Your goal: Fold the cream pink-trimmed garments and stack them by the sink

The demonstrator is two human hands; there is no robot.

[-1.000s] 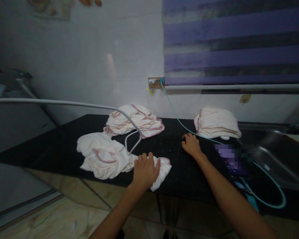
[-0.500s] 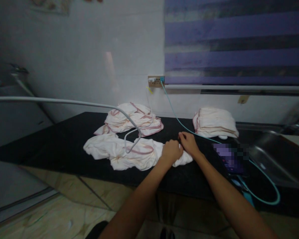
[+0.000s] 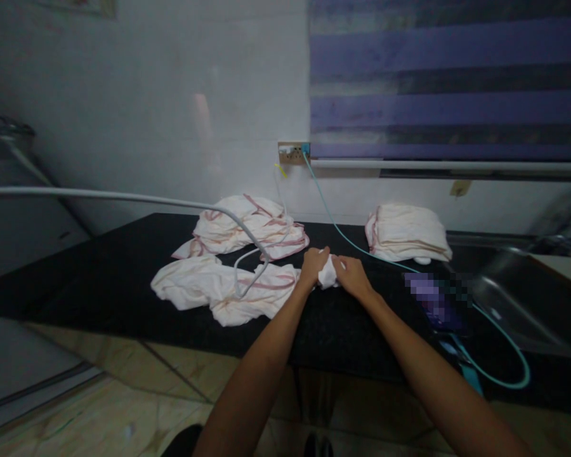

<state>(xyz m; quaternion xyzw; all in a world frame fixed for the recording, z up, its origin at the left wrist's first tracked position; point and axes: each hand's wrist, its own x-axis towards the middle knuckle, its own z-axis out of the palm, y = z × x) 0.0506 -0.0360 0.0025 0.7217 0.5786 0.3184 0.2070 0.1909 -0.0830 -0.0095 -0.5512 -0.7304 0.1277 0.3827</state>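
A crumpled white cloth [image 3: 228,285] with a pink edge band lies stretched along the front of the black counter. Its right end is bunched up between my two hands, just above the countertop. My left hand [image 3: 313,268] is closed on that end from the left side. Facing it, my right hand [image 3: 353,274] grips the same end, fingers curled in. A bit of white fabric shows between them; the rest there is hidden by the hands. Behind lies a heap of white cloths [image 3: 233,231] with pink trim.
A folded stack of white cloths [image 3: 409,233] stands at the back right. A phone [image 3: 433,304] on a teal cable lies right of my hands, near a steel sink [image 3: 518,285]. A white cable [image 3: 162,200] hangs across the left, over the cloth.
My left hand has lifted and moved away from me off the cloth's middle. Both hands now hold the cloth's right end, drawn up and bunched between them.
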